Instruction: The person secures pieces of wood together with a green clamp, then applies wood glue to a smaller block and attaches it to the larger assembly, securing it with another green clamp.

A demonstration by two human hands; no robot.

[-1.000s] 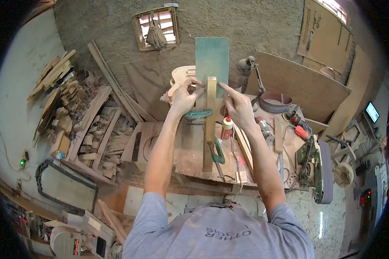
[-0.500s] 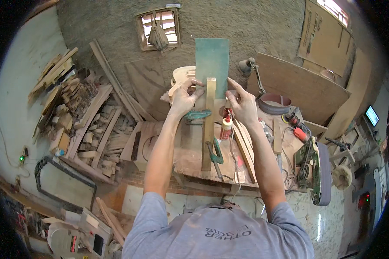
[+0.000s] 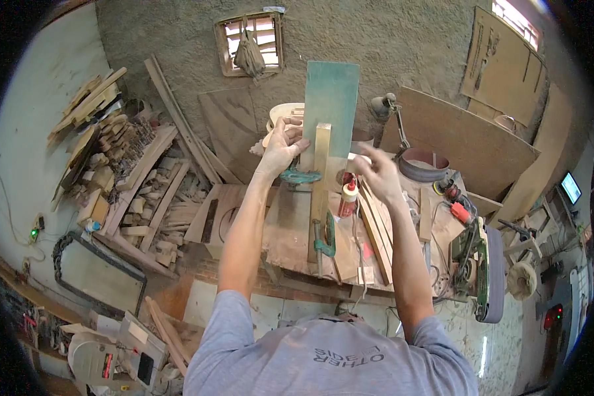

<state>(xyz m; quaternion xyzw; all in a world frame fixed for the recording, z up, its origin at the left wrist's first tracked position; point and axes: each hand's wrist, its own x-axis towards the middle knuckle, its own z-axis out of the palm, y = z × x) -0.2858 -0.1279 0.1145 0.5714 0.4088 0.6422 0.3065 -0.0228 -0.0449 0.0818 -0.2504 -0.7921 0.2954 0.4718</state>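
Left hand, part-curled at the left edge of the teal panel, apparently steadies it between both hands, though actual grip cannot be told; right hand, loosely open, blurred, holds nothing visible, green clamps between and below them presumably securing the wooden bar.

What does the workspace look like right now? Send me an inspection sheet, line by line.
Surface: wooden workbench, partly covered.
Job's things: green board behind wooden bar; upper clamp and lower clamp at the bar.
Clutter: bottle, wood strips.
Hands: left hand at the board's left edge, contact unclear; right hand blurred, just right of the board.
Cables: thin cord near the bottle.
Surroundings: wood pile on the left, barred window in the wall.
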